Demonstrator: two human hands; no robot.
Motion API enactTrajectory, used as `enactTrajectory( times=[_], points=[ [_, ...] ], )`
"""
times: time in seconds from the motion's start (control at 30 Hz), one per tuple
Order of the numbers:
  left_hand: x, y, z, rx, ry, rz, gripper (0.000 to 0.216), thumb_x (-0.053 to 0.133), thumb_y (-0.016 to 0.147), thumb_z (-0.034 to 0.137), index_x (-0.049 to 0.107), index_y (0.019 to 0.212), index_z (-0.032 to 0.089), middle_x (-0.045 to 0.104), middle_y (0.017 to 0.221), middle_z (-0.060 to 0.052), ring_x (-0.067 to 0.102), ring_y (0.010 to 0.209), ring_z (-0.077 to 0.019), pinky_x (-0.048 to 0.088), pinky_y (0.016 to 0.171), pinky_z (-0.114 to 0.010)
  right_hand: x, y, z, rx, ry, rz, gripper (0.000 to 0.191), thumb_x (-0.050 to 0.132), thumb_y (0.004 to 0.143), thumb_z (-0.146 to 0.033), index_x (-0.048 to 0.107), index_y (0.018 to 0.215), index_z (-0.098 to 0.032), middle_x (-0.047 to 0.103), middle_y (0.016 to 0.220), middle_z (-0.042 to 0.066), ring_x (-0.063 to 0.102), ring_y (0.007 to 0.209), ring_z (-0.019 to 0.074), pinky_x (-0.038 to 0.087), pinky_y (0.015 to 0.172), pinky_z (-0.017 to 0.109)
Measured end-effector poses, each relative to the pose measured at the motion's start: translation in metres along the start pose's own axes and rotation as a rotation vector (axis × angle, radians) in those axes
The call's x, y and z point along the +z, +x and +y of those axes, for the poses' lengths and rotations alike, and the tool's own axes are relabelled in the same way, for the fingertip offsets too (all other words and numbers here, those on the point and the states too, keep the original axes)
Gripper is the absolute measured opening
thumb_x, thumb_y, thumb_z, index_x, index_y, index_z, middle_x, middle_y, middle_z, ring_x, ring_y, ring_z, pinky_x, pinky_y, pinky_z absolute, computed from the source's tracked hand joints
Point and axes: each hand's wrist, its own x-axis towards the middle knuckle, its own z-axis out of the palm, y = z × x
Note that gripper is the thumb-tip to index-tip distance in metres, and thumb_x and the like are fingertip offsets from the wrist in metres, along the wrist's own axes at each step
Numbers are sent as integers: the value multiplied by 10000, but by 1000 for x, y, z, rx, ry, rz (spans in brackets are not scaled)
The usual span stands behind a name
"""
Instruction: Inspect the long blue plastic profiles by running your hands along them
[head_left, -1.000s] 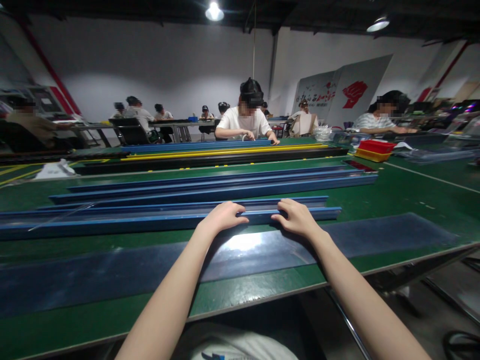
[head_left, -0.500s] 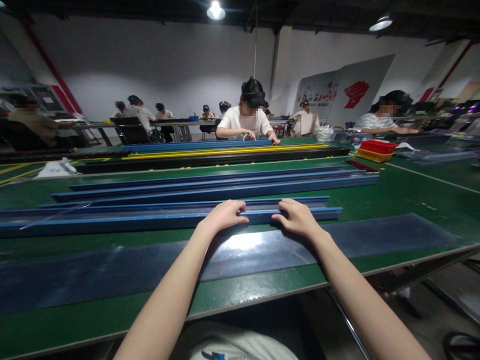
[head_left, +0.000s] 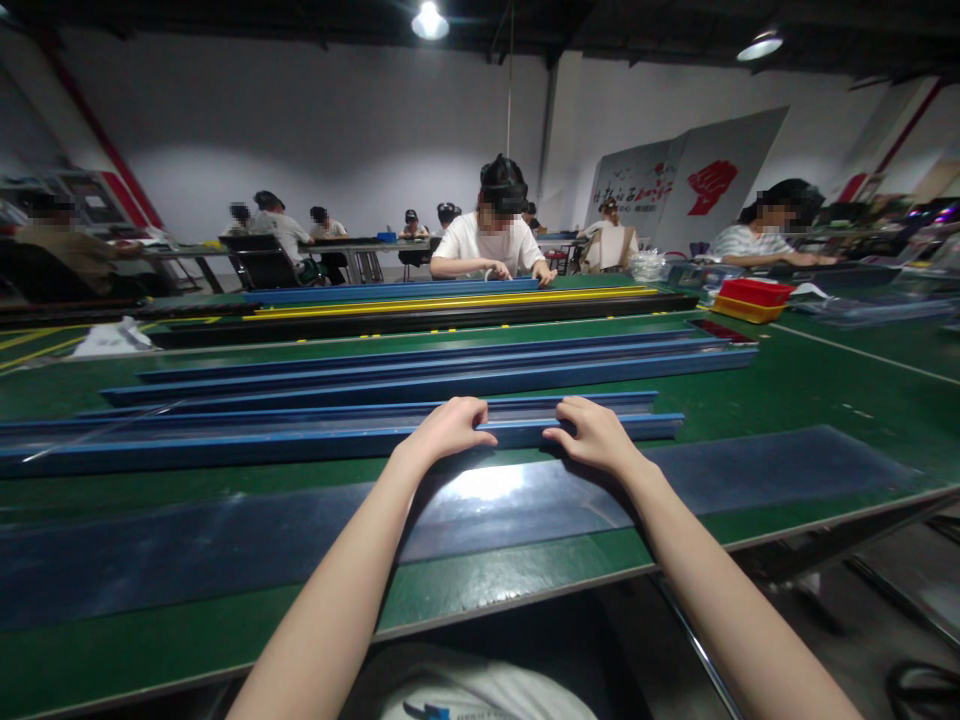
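Blue channel (head_left: 330,446) looks long, straight and trough-shaped, its inside faintly shiny.

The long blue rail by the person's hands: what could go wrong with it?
The left hand and right hand are both toward the right part of the blue rail, while its left end runs out of view, so that end might swing if pushed. Another blue rail lies just behind and could get bumped. The clear sheet lies in front, so the rail might scratch it.
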Motion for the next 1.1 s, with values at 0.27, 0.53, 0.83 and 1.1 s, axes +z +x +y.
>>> enactTrajectory(
  times=[0.27, 0.53, 0.83, 1.1],
  points=[
    [-2, -1, 2, -39, 9, -4, 229, 644, 648, 374, 540, 630, 170, 547, 620, 22, 486, 597, -124, 291, 524, -222, 0, 0, 0, 1, 1, -6, 211, 509, 786, -363, 478, 662, -196, 551, 757, 39, 489, 727, 162, 300, 602, 245],
    [-3, -1, 3, -28, 42, -11, 231, 630, 663, 390, 554, 642, 173, 565, 635, 15, 496, 607, -132, 305, 533, -226, -1, 0, 0, -5, 10, 3, 216, 496, 791, -368, 482, 661, -197, 552, 751, 41, 490, 727, 165, 304, 602, 248],
    [-1, -1, 2, -6, 55, -7, 232, 610, 676, 391, 527, 651, 175, 555, 652, 11, 488, 610, -131, 306, 537, -225, -2, -1, 0, -4, 8, 10, 251, 491, 800, -395, 488, 650, -194, 547, 743, 37, 492, 717, 160, 301, 593, 244],
    [-2, -2, 4, 4, 67, -17, 222, 606, 689, 375, 517, 654, 174, 556, 664, 8, 493, 620, -135, 312, 540, -228, -3, -2, -3, -41, -18, 17, 263, 468, 819, -412, 508, 677, -194, 566, 757, 46, 505, 752, 170, 323, 625, 250]
  ],
)
